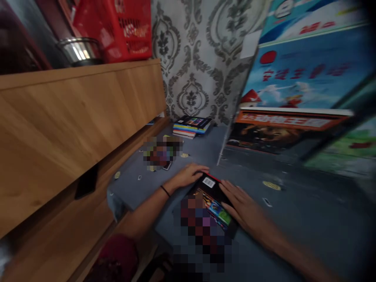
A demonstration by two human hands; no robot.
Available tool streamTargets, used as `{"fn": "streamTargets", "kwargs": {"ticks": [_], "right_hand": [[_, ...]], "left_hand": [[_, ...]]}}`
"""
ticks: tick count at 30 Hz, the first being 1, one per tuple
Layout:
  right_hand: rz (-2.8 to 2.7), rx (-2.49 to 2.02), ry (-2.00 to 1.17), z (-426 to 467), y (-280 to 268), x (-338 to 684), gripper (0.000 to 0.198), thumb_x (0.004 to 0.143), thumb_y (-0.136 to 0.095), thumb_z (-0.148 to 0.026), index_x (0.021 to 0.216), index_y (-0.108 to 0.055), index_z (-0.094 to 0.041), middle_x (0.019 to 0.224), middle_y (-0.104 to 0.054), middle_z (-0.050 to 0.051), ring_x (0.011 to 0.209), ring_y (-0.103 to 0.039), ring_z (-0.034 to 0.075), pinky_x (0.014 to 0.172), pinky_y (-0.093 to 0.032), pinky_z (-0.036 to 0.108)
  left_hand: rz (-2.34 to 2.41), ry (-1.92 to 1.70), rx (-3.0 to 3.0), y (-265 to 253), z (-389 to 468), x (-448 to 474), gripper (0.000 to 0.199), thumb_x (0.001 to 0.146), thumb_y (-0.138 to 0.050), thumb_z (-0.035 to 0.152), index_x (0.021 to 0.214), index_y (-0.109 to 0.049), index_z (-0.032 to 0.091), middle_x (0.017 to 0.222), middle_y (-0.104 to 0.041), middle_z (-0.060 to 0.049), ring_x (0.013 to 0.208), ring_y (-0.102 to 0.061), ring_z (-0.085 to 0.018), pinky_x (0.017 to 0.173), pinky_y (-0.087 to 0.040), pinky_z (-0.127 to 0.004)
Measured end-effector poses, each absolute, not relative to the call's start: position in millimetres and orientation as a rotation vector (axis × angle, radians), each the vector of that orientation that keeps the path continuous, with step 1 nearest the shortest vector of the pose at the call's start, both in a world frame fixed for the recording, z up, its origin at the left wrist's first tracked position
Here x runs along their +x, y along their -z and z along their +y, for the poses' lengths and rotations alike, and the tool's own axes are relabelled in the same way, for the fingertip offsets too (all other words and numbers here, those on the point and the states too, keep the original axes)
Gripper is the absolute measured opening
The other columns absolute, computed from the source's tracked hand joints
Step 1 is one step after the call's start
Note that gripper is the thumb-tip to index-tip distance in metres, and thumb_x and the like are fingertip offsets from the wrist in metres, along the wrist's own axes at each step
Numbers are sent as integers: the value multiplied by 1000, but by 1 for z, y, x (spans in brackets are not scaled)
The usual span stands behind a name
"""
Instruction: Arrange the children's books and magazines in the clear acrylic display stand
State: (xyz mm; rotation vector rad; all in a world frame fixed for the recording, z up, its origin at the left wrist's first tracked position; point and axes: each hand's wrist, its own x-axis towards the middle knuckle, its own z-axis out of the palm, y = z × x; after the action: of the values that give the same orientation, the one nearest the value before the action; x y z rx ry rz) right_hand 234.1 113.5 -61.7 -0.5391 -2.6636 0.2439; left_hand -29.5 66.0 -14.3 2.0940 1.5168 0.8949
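A dark book (212,196), with a white barcode and a strip of small coloured pictures, lies on the grey-blue tabletop before me; its lower part is pixelated. My left hand (189,174), with a thin black band on the wrist, rests its stretched fingers at the book's far left corner. Along the right edge, my right hand (239,199) lies with fingers extended, their tips on the cover. Neither hand visibly wraps round the book. Whether one book or several lie under my hands, I cannot tell.
A stack of books (192,126) stands at the back by the patterned wall. Picture books (305,74) stand upright at the right. A wooden cabinet (82,113) at the left carries a red basket (129,35) and a metal pot (80,51). A dark flat object (86,182) lies below.
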Motion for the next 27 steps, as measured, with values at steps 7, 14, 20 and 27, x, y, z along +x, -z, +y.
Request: {"fn": "streamTargets", "kwargs": {"ticks": [7, 14, 20, 27], "right_hand": [[-2587, -387, -127, 87, 99, 257, 62, 100, -34, -51, 152, -42, -20, 152, -49, 13, 135, -51, 32, 107, -47, 53], [-2725, -170, -187, 19, 64, 267, 92, 89, -57, -51, 162, -9, -23, 159, -37, 11, 136, -51, 34, 104, -51, 51], [-2820, -327, -294, -17, 33, 258, 87, 92, -60, -41, 161, -11, -20, 160, -34, 14, 145, -39, 29, 115, -43, 48], [-2814, -365, -170, -24, 32, 244, 62, 95, -59, -37, 150, -41, -15, 153, -45, 19, 144, -40, 32, 111, -46, 51]], "left_hand": [[1531, -808, 2115, 14, 68, -30, 36, 97, -49, 15, 132, -58, 15, 125, -71, -9, 120, -62, -18, 108, -42, -33], [1534, -833, 2093, 16, 69, -31, 35, 95, -50, 15, 129, -60, 17, 121, -73, -9, 116, -64, -18, 106, -44, -34], [1501, -915, 2055, 15, 66, -31, 35, 94, -50, 18, 125, -64, 19, 118, -74, -7, 114, -65, -21, 104, -46, -37], [1515, -939, 2058, 16, 64, -30, 33, 94, -50, 20, 123, -66, 18, 116, -75, -7, 111, -65, -21, 103, -45, -38]]}}
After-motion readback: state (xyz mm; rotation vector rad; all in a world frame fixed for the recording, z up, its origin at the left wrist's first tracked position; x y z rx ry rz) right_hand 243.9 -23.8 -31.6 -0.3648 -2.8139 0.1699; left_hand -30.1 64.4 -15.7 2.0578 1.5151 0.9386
